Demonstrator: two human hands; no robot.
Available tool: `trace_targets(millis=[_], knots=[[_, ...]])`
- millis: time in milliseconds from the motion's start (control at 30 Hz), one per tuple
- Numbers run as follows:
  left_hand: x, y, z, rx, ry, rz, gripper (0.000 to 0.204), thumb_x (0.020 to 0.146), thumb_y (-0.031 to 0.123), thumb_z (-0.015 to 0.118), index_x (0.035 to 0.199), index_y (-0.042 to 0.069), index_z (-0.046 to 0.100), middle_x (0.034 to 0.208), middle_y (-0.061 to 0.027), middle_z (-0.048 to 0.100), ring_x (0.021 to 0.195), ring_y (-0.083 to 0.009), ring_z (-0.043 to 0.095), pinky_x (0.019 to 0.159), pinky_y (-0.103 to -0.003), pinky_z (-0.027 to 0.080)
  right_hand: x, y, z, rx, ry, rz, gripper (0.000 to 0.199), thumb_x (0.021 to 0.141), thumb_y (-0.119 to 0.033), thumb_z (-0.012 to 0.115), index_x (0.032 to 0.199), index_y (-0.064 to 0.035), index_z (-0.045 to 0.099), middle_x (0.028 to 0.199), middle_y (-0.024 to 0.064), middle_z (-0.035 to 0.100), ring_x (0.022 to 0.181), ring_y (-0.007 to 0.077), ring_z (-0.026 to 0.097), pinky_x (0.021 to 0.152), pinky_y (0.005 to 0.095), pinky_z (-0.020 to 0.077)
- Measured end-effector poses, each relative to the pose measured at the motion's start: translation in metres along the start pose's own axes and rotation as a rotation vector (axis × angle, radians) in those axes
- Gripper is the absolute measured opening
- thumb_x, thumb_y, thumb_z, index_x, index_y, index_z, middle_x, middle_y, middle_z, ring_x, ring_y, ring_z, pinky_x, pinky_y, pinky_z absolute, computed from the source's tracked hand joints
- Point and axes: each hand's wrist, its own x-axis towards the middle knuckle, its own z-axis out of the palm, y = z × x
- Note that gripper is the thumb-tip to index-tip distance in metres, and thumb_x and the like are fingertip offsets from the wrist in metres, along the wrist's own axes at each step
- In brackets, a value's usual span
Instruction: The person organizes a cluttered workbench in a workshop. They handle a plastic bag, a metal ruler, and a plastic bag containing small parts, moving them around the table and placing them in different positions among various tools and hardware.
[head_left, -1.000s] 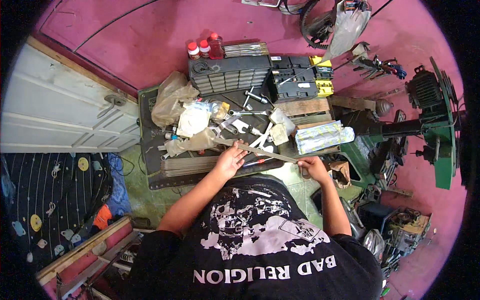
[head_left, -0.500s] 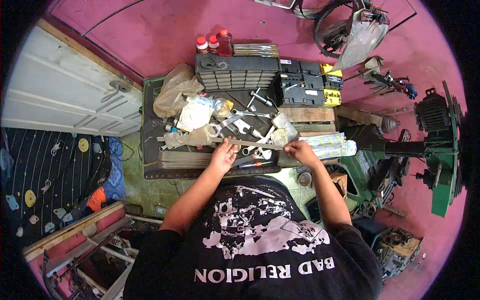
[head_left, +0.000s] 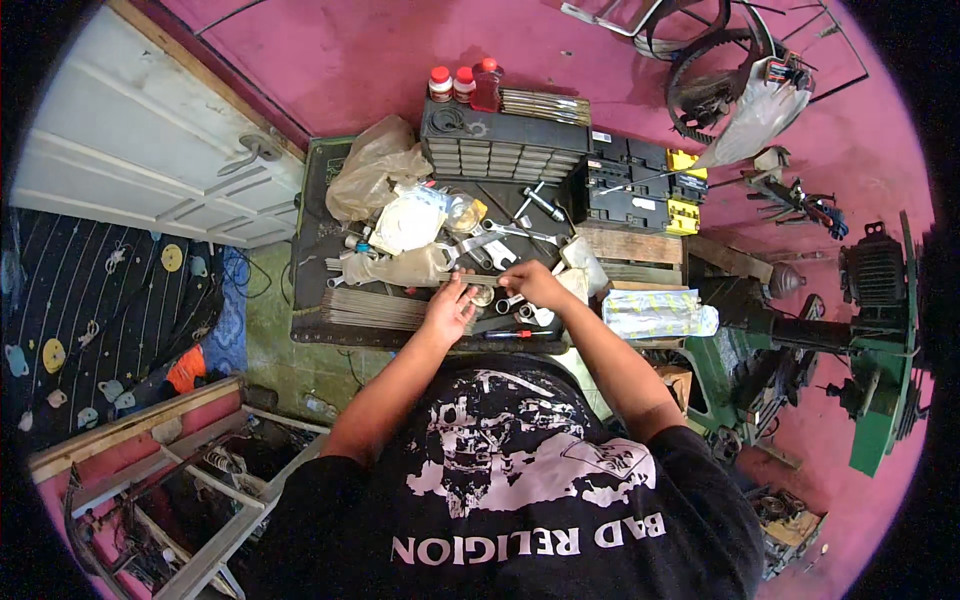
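A cluttered workbench (head_left: pixel 310 330) is in front of me, and both my hands are over its near half. My left hand (head_left: pixel 452 308) is palm up, its fingers curled on a few thin grey welding rods (head_left: pixel 488 281). Close beside it on the right, my right hand (head_left: pixel 535 285) is palm down with bent fingers pinching at the same rods. Only a short piece of them shows between the hands. A larger pile of welding rods (head_left: pixel 375 308) lies left of my left hand. Ring spanners (head_left: pixel 510 303) lie just under my right hand.
A plastic bag (head_left: pixel 375 170), a T-handle tool (head_left: pixel 540 203) and more spanners (head_left: pixel 525 233) cover the bench. Behind stand a drawer cabinet (head_left: pixel 505 160) and black batteries (head_left: pixel 625 185). A patterned packet (head_left: pixel 660 313) lies right, near a green machine (head_left: pixel 880 400). A white door (head_left: pixel 150 130) is left.
My right hand has moved left, close to my left hand. The rods that stretched between the hands are now mostly hidden. The whole view has shifted slightly.
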Motion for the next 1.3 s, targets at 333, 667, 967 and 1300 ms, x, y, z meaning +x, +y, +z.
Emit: trace_targets(millis=[333, 667, 967, 1300], knots=[[0.006, 0.002, -0.011, -0.025, 0.01, 0.008, 0.04, 0.099, 0.043, 0.058, 0.134, 0.024, 0.052, 0.138, 0.0006, 0.056, 0.125, -0.0177, 0.05, 0.098, -0.038, 0.036, 0.031, -0.023, 0.049, -0.018, 0.102, -0.035, 0.017, 0.092, -0.02, 0.066, 0.095, -0.0051, 0.075, 0.07, 0.012, 0.068, 0.06, 0.0179, 0.06, 0.061, 0.0355, 0.049], [-0.009, 0.025, -0.025, 0.17, -0.114, -0.149, 0.043, 0.099, 0.04, 0.058, 0.132, 0.014, 0.051, 0.135, -0.0077, 0.061, 0.125, -0.0207, 0.055, 0.097, -0.037, 0.04, 0.009, -0.027, 0.066, -0.524, 0.386, -0.112, 0.023, 0.092, -0.025, 0.063, 0.085, -0.0032, 0.065, 0.077, 0.0223, 0.067, 0.076, 0.0405, 0.066, 0.069, 0.0517, 0.0519], [-0.038, 0.065, -0.064, 0.412, -0.281, -0.139, 0.045, 0.099, 0.039, 0.057, 0.137, 0.014, 0.053, 0.131, -0.0052, 0.064, 0.115, -0.0175, 0.06, 0.093, -0.036, 0.042, -0.004, -0.013, 0.087, -0.392, 0.61, -0.17, 0.018, 0.091, -0.021, 0.065, 0.094, -0.0034, 0.064, 0.086, 0.0219, 0.067, 0.08, 0.0403, 0.065, 0.072, 0.0488, 0.051], [-0.068, 0.104, -0.173, 1.292, 0.079, 0.581, 0.03, 0.093, 0.025, 0.065, 0.111, 0.002, 0.071, 0.109, -0.0152, 0.071, 0.095, -0.0247, 0.069, 0.081, -0.04, 0.052, -0.043, -0.065, 0.127, -0.888, 0.653, -0.173, 0.05, 0.08, -0.026, 0.072, 0.124, -0.0073, 0.056, 0.105, 0.0141, 0.056, 0.1, 0.0324, 0.053, 0.084, 0.0471, 0.0405]])
